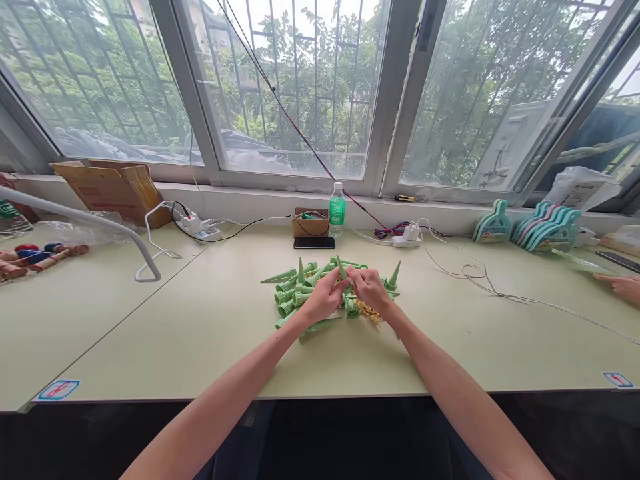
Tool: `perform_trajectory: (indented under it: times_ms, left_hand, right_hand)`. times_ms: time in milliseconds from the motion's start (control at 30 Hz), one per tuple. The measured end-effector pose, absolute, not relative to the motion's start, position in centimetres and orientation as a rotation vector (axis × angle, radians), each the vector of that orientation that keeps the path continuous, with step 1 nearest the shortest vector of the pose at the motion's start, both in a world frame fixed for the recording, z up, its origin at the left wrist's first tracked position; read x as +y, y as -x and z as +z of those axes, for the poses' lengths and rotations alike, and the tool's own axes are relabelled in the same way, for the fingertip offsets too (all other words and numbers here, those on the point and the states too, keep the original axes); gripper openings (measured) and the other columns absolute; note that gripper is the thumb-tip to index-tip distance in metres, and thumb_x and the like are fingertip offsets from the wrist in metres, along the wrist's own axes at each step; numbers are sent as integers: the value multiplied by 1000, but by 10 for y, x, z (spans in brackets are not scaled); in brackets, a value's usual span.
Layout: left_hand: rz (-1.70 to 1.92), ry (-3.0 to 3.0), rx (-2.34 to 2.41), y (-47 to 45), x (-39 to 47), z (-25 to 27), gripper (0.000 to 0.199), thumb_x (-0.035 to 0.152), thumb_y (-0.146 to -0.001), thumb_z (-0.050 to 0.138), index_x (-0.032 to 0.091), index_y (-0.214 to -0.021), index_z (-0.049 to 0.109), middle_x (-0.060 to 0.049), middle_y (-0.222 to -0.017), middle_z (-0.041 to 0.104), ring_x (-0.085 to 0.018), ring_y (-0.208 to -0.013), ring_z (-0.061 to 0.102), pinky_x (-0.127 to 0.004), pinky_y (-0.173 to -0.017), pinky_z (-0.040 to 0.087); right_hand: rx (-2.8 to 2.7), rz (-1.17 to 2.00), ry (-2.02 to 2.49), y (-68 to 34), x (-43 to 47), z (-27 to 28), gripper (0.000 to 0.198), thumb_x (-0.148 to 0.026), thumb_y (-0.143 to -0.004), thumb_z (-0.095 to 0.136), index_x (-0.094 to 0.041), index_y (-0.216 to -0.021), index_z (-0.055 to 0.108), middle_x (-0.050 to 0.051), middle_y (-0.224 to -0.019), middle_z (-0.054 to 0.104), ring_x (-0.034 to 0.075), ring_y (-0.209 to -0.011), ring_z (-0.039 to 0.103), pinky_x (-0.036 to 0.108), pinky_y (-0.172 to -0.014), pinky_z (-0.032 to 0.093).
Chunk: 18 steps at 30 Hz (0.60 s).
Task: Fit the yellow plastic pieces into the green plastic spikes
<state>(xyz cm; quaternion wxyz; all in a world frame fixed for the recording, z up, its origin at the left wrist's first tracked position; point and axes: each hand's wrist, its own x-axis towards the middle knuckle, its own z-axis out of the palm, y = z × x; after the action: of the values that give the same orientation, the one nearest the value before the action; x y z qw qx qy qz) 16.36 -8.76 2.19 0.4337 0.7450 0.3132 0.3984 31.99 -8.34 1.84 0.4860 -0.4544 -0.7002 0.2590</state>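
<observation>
Both hands meet over a pile of pale green plastic spikes [286, 308] with pointed tips and wide, hollow, ribbed ends. My left hand [325, 298] is closed around one green spike [341, 267], whose tip points up and away from me. Right beside it, my right hand [369, 288] is closed with its fingertips at that spike; any small piece pinched there is hidden. Under and to the right of the hands lie small yellow plastic pieces [369, 313]. Another spike [394, 275] stands upright just right of my right hand.
Behind the pile are a black phone [314, 243], a small cardboard box [311, 223] and a water bottle [337, 212]. A white cable [520, 297] crosses the table at right. Another person's hand [623, 288] is at the far right edge. A grey curved bar [115, 229] reaches in from the left.
</observation>
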Motion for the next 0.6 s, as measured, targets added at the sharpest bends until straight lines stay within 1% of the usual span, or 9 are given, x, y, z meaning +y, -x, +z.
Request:
perform_trajectory:
  times_ms: [133,300,433,600]
  left_hand:
    - [1092,-1889,826,-165,-90,27,23,39,-93,48,18,-99,55,2,-63,46,-9,-48,41,-21,-46,35]
    - [1185,-1975,859,-162,-89,27,23,39,-92,48,19,-89,58,-4,-86,49,-11,-60,44,-23,-53,38]
    - [1167,-2047,848,-162,-91,27,24,40,-93,47,20,-91,60,-5,-93,49,-14,-68,48,-24,-57,41]
    - [1213,-2061,860,-163,-93,26,27,44,-94,46,21,-93,58,-5,-98,49,-12,-64,47,-25,-58,40]
  right_hand:
    - [-1698,599,1104,-319,-84,20,63,-58,-95,38,-20,-45,38,-3,-41,35,9,-42,33,26,-46,28]
    - [-1657,612,1096,-317,-84,20,63,-60,-94,38,-20,-45,38,-3,-40,37,10,-41,34,26,-45,29]
    - [-1624,653,1108,-317,-84,21,64,-57,-95,35,-21,-42,36,-2,-38,36,10,-40,35,25,-45,32]
    - [-1631,623,1118,-315,-85,22,62,-56,-95,36,-21,-43,36,-2,-38,35,11,-40,37,25,-46,33]
